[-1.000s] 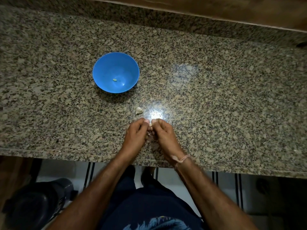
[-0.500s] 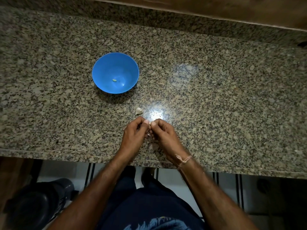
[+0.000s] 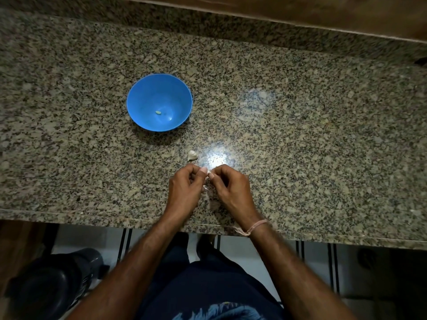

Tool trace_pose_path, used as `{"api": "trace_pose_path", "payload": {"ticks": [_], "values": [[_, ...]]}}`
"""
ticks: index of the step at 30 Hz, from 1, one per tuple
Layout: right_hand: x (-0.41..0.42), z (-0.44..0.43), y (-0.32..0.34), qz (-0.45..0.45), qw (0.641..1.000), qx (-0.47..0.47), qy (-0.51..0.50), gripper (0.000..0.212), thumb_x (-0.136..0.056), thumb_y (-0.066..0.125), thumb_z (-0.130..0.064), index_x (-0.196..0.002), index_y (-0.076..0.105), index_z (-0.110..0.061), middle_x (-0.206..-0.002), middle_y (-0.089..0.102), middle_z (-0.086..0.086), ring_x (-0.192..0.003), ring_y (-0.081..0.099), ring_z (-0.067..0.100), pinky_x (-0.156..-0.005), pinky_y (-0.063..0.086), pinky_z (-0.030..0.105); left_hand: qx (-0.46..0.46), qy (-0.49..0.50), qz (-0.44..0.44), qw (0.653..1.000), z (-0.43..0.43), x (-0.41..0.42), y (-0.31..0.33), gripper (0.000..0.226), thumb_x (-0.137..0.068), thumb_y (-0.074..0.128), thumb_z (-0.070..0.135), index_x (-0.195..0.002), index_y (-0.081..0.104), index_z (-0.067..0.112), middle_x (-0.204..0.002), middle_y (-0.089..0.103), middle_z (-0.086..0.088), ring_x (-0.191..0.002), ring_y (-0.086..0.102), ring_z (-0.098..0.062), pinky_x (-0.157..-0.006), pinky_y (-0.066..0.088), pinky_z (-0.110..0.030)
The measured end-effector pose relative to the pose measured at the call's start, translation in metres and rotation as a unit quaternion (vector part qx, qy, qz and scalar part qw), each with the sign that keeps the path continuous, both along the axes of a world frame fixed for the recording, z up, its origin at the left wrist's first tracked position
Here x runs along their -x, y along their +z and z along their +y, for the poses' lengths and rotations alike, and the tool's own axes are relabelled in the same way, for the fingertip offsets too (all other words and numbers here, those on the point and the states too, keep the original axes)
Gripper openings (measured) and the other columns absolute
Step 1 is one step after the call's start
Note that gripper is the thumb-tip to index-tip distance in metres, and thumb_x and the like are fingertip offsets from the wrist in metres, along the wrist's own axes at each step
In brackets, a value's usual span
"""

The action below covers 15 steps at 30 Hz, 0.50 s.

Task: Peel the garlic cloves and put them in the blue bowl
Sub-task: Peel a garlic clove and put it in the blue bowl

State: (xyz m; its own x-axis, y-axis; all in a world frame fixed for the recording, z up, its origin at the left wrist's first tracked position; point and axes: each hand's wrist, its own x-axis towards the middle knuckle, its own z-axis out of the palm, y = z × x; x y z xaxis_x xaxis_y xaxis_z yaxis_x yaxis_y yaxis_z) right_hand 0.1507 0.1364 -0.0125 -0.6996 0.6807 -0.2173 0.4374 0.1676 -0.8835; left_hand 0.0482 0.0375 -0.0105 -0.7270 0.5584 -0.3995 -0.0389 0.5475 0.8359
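Near the worktop's (image 3: 323, 146) front edge, left hand (image 3: 183, 192) and right hand (image 3: 231, 191), fingers curled, together pinch a garlic clove (image 3: 208, 172).

Clove (image 3: 158, 112) in bowl (image 3: 147, 95); second clove (image 3: 191, 155) before bowl.

Surface finishes — counter and items on it
Countertop (image 3: 323, 135): speckled granite, polished, glossy, with a bright glare patch. Blue bowl (image 3: 147, 95): smooth plastic, slight sheen inside. Loose garlic clove (image 3: 192, 155) on the stone: dry, papery, matt whitish skin — the same on the held clove (image 3: 208, 172) pinched between left hand (image 3: 184, 188) and right hand (image 3: 233, 192). Back edge strip (image 3: 300, 10): brown wood, matt. Wrist thread (image 3: 255, 227): pale twisted fibre. Garment (image 3: 208, 285): dark cloth, matt
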Motion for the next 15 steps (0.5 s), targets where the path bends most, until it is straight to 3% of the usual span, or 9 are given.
{"api": "trace_pose_path", "payload": {"ticks": [3, 6, 8, 11, 13, 15], "values": [[0.0002, 0.0023, -0.0008, -0.011, 0.997, -0.073, 0.023, 0.012, -0.099, 0.066, -0.015, -0.09, 0.073, -0.013, -0.072, 0.066, -0.007, -0.058, 0.057, 0.004, -0.056, 0.042, 0.01, -0.001, 0.005, 0.001, 1.0, 0.0008, 0.0, 0.0007, 0.026, -0.104, 0.058, 0.038, -0.091, 0.065, 0.017, -0.08, 0.069, -0.001, -0.063, 0.064, 0.001, -0.056, 0.045, -0.014], [0.0021, 0.0039, -0.0015, -0.032, 0.993, -0.11, 0.011, 0.016, -0.096, 0.067, -0.018, -0.08, 0.067, -0.017, -0.066, 0.059, -0.009, -0.055, 0.048, 0.0, -0.054, 0.038, 0.011, -0.005, 0.005, -0.01, 1.0, -0.0001, -0.0009, -0.0022, 0.021, -0.102, 0.062, 0.038, -0.096, 0.067, 0.018, -0.089, 0.073, -0.002, -0.082, 0.073, -0.014, -0.071, 0.06, -0.032], [0.0028, 0.0048, -0.0027, -0.032, 0.996, -0.078, -0.01, 0.019, -0.094, 0.067, -0.025, -0.077, 0.065, -0.018, -0.066, 0.06, -0.007, -0.057, 0.049, 0.002, -0.053, 0.041, 0.014, -0.026, 0.009, -0.031, 0.999, -0.0004, -0.0016, -0.0022, 0.012, -0.101, 0.065, 0.033, -0.101, 0.07, 0.021, -0.096, 0.075, 0.001, -0.092, 0.074, -0.016, -0.082, 0.063, -0.039], [0.0017, 0.0043, -0.0014, -0.006, 0.999, 0.001, -0.039, 0.027, -0.088, 0.066, -0.039, -0.077, 0.066, -0.015, -0.069, 0.064, 0.001, -0.06, 0.05, 0.004, -0.055, 0.044, 0.017, -0.051, 0.011, -0.043, 0.998, 0.0003, -0.0015, 0.0006, 0.006, -0.098, 0.069, 0.02, -0.102, 0.073, 0.022, -0.097, 0.076, 0.002, -0.095, 0.074, -0.015, -0.084, 0.063, -0.036], [0.0, 0.0025, -0.0025, -0.009, 0.998, -0.049, -0.032, 0.028, -0.089, 0.064, -0.04, -0.075, 0.064, -0.015, -0.067, 0.061, -0.001, -0.06, 0.049, 0.004, -0.055, 0.044, 0.021, -0.053, 0.025, -0.103, 0.993, 0.0019, 0.0003, -0.0009, 0.008, -0.097, 0.07, 0.014, -0.103, 0.074, 0.017, -0.099, 0.077, -0.003, -0.097, 0.075, -0.019, -0.085, 0.062, -0.035], [-0.0007, 0.0019, -0.0061, -0.034, 0.982, -0.185, 0.003, 0.027, -0.093, 0.057, -0.039, -0.075, 0.057, -0.019, -0.067, 0.055, -0.006, -0.063, 0.049, 0.009, -0.055, 0.044, 0.026, -0.071, 0.078, -0.259, 0.96, 0.0049, 0.0022, -0.0003, 0.013, -0.097, 0.068, 0.008, -0.108, 0.074, 0.009, -0.104, 0.078, -0.01, -0.098, 0.074, -0.023, -0.083, 0.061, -0.033]]}}
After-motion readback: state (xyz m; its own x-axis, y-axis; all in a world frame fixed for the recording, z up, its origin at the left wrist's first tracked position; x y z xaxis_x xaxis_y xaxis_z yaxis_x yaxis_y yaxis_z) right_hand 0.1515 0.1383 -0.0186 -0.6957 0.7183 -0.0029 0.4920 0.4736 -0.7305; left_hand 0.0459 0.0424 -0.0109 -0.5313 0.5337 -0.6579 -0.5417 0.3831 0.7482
